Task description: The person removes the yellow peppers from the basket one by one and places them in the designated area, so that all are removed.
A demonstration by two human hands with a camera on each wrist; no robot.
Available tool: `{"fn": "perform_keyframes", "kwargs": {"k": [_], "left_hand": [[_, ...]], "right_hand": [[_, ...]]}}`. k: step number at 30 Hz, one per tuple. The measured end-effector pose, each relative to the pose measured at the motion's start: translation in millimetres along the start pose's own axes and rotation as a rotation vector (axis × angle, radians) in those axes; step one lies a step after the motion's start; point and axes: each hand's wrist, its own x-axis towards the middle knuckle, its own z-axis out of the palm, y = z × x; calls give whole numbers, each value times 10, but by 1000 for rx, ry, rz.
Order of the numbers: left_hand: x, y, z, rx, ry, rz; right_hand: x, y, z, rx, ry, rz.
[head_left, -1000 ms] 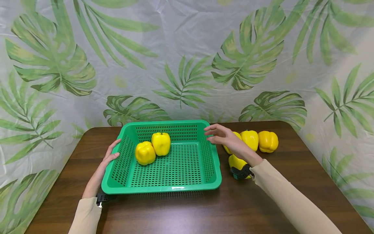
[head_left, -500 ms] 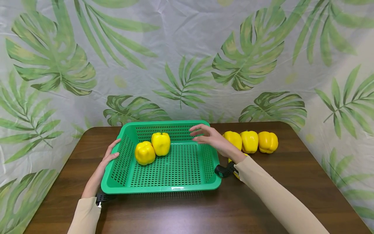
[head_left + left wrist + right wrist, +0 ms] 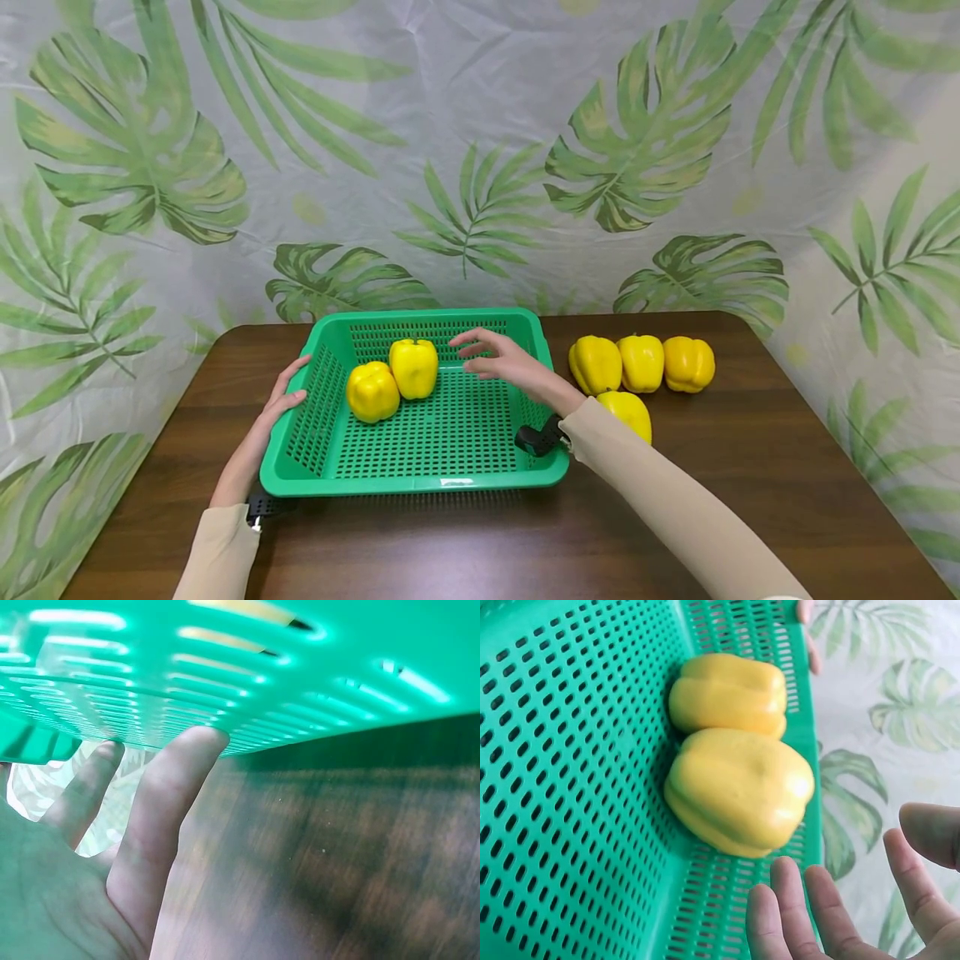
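A green slotted plastic basket (image 3: 352,486) stands on the brown table. Inside it, toward the left, two yellow bell peppers (image 3: 372,392) lie touching each other. My left hand (image 3: 258,429) is at the basket's left side, its fingertips touching the outside wall (image 3: 247,690); the fingers look fairly straight in the left wrist view. Over the basket's inside hovers my right hand (image 3: 502,362), holding nothing, just right of the farther bell pepper (image 3: 413,369). Its fingers are spread and slightly bent in the right wrist view, apart from the nearer pepper (image 3: 739,791).
Right of the basket, several more yellow bell peppers sit on the table (image 3: 750,500): three in a row at the back, ending with a deeper yellow one (image 3: 688,364), and one (image 3: 628,414) in front, partly behind my right sleeve. A leaf-print cloth (image 3: 480,167) hangs behind.
My right hand has moved left, from the basket's right rim to over its inside near the peppers, uncovering the peppers on the table. The left hand and the basket have stayed put.
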Motion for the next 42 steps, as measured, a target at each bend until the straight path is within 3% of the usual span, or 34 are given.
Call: {"fn": "perform_keyframes", "kwargs": {"k": [13,23,33,42], "left_hand": [[6,1,-2,-12,-7,1],[-5,25,16,16,25,-24],[-6,10,7,2,13,-10],[-10,35,27,3,29,-56]], "right_hand": [[214,-19,191,-39,-21,41],[372,32,272,-18,-4,108],[493,88,341,-1,-63,126],[537,103,370,14,-101,123]]}}
